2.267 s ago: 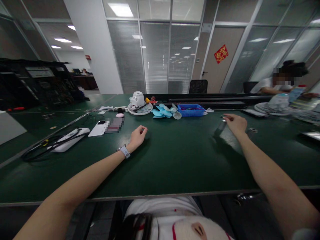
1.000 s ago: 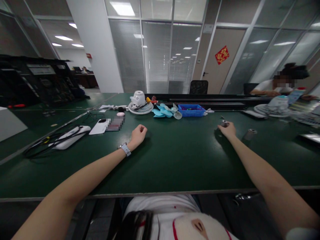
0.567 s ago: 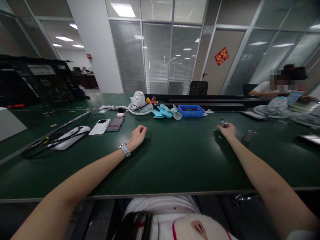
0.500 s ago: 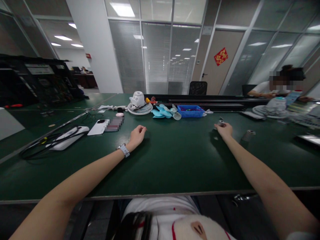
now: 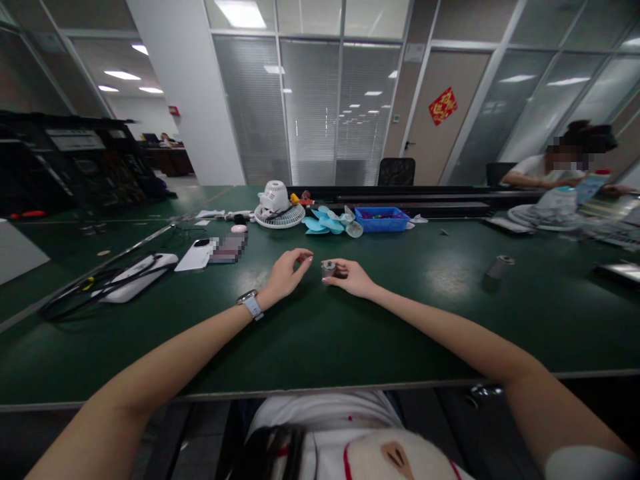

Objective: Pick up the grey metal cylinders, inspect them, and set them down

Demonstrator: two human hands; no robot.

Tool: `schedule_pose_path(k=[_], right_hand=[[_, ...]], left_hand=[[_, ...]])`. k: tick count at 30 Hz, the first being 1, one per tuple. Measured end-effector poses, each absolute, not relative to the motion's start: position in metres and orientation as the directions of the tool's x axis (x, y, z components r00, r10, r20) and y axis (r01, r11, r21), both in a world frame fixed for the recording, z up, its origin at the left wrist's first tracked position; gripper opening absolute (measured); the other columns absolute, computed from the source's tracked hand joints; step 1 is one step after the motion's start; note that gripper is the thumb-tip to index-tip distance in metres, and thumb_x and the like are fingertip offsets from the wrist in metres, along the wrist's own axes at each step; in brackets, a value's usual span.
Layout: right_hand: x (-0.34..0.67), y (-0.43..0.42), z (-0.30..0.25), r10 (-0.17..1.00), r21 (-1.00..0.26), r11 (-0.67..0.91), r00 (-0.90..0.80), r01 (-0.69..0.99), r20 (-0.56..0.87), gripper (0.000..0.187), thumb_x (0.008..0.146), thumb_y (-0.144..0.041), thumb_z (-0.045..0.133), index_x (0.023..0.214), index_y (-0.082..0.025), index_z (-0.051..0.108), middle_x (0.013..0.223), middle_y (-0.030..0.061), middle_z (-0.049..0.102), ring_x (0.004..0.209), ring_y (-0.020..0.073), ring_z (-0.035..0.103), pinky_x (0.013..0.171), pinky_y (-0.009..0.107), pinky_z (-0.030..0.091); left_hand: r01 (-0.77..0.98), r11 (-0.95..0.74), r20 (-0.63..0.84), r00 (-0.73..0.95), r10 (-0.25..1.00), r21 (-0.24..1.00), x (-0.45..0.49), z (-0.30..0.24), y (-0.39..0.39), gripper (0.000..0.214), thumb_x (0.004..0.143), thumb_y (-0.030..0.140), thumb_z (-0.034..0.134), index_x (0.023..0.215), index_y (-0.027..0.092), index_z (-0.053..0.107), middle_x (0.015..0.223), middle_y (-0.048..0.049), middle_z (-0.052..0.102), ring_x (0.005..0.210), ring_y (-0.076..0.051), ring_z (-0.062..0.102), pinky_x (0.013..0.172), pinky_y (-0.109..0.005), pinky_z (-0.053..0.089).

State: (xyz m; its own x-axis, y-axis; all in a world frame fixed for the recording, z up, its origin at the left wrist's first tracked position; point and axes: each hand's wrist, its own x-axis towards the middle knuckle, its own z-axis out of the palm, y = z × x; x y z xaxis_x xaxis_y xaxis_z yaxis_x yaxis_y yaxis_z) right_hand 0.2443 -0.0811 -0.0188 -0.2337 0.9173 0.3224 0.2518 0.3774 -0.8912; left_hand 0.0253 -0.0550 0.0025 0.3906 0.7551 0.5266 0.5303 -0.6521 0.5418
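Note:
My right hand [image 5: 353, 277] grips a small grey metal cylinder [image 5: 329, 269] between thumb and fingers, low over the middle of the table. The cylinder stands upright, and its top end with a darker centre faces up. Just left of it is my left hand [image 5: 291, 272], fingers apart and curved toward the cylinder, holding nothing. A small gap separates its fingertips from the cylinder. A second grey metal cylinder [image 5: 500, 267] stands on the table to the right, slightly tilted in view.
Across the green table [image 5: 320, 347] lie a white fan body [image 5: 276, 197], light-blue fan blades [image 5: 327, 221] and a blue tray [image 5: 381, 220]. Phones [image 5: 196, 255] and a white device with black cable [image 5: 140, 277] are at left. A co-worker [image 5: 540, 167] sits at far right.
My right hand has brought the metal cylinder left from the right side to the table's middle. My left hand has shifted slightly right, and its fingers have spread.

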Motion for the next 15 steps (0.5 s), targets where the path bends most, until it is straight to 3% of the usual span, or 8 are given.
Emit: schedule_pose_path(k=[5,12,15], right_hand=[[0.241,-0.082,-0.022,0.894,-0.887,0.415,-0.271,0.201,0.357,0.05,0.07,-0.026,0.081,0.117,-0.019,0.065,0.114,0.0069,0.071,0.105,0.0231,0.068,0.1,0.044,0.051],[0.242,-0.084,-0.022,0.892,-0.887,0.416,-0.28,0.2,0.355,0.05,0.07,-0.029,0.08,0.116,-0.02,0.065,0.112,0.0051,0.071,0.105,0.0231,0.068,0.1,0.043,0.051],[0.242,-0.086,-0.02,0.889,-0.882,0.422,-0.286,0.211,0.357,0.049,0.071,-0.03,0.08,0.116,-0.02,0.065,0.111,0.0054,0.071,0.104,0.0229,0.068,0.1,0.043,0.052]], left_hand=[[0.385,-0.722,0.503,0.53,0.683,0.574,0.042,0.009,-0.072,0.042,0.094,0.045,0.048,0.126,0.023,0.062,0.119,-0.0075,0.067,0.107,-0.021,0.06,0.086,-0.031,0.048],[0.387,-0.569,0.372,0.476,0.797,0.725,0.053,0.011,-0.056,0.038,0.087,0.048,0.057,0.108,0.021,0.074,0.106,-0.0075,0.073,0.095,-0.022,0.064,0.08,-0.031,0.049],[0.381,-0.579,0.376,0.487,0.789,0.721,0.055,0.011,-0.05,0.036,0.086,0.049,0.059,0.103,0.022,0.076,0.103,-0.0069,0.073,0.095,-0.022,0.064,0.078,-0.031,0.049]])
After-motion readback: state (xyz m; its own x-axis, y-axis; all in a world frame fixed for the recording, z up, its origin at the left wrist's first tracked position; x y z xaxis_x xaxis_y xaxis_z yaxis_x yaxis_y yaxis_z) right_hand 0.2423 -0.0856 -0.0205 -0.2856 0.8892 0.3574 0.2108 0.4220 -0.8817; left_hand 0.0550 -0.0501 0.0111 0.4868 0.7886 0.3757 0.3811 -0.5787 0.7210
